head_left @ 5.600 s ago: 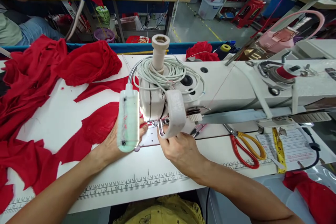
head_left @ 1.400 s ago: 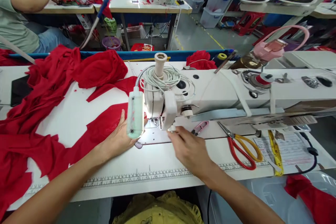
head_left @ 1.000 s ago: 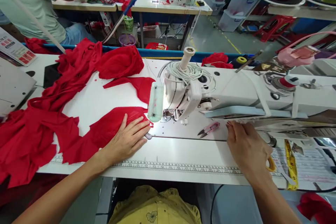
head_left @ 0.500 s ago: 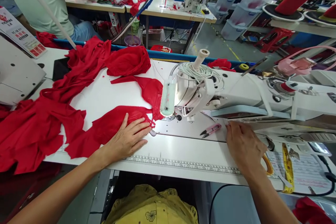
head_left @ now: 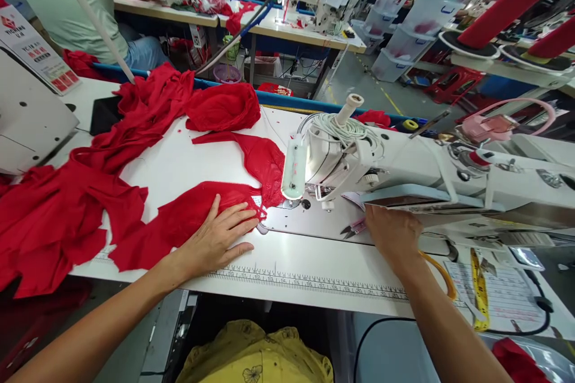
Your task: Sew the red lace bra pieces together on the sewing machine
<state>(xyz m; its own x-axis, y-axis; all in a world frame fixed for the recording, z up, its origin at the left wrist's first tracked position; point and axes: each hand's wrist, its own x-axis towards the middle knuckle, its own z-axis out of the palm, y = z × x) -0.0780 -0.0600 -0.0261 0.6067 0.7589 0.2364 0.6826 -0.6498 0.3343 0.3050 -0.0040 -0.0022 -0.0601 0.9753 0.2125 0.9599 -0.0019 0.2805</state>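
Note:
My left hand [head_left: 220, 233] lies flat with fingers spread on a red fabric piece [head_left: 184, 215], close to its narrow, strappy end. A second red piece with a lacy, cup-like part [head_left: 269, 170] reaches toward the needle area of the sewing machine [head_left: 332, 161]. My right hand [head_left: 393, 236] is under the machine arm, fingers bent and closed; their tips and whatever they hold are hidden. It partly covers the pink thread snips [head_left: 356, 228] on the metal bed plate. A pale curved piece [head_left: 353, 198] shows just beyond the snips.
Heaped red fabric [head_left: 67, 203] covers the table's left side. A printed ruler [head_left: 305, 279] runs along the front edge. An orange handle [head_left: 442, 272], yellow tape measure [head_left: 480, 293] and written sheet [head_left: 512, 293] lie at right. A co-worker [head_left: 76, 12] sits beyond.
My right hand has moved left along the machine bed and now covers the handles of the snips. My left hand stays on the red fabric. The view has turned slightly.

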